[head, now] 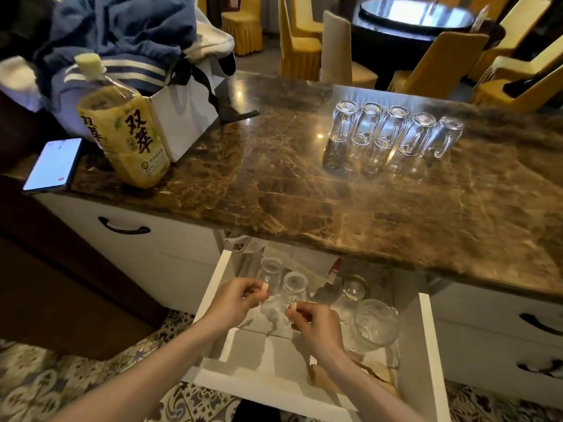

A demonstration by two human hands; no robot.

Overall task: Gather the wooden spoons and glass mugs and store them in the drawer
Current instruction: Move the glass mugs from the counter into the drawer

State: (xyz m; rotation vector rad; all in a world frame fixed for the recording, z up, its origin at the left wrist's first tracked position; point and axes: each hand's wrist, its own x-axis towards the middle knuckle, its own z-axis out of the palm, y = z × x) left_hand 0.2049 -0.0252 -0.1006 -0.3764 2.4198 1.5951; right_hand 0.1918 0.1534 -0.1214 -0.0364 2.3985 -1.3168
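Observation:
A white drawer [428, 345] stands pulled open under the marble counter [274, 184]. My left hand [234, 300] pinches the handle of a glass mug [271, 271] inside the drawer at its back left. My right hand [320, 325] pinches the handle of a second glass mug [295, 284] just right of the first. Both mugs look upside down. Several more glass mugs [393, 129] stand upside down in a row on the counter's far right. No wooden spoon can be made out.
The drawer also holds a glass bowl [376, 325], a small jar [353, 287] and paper. On the counter's left stand a yellow tea bottle [125, 129], a white box [185, 117] and a phone [51, 164]. Clothes are piled behind; yellow chairs stand beyond.

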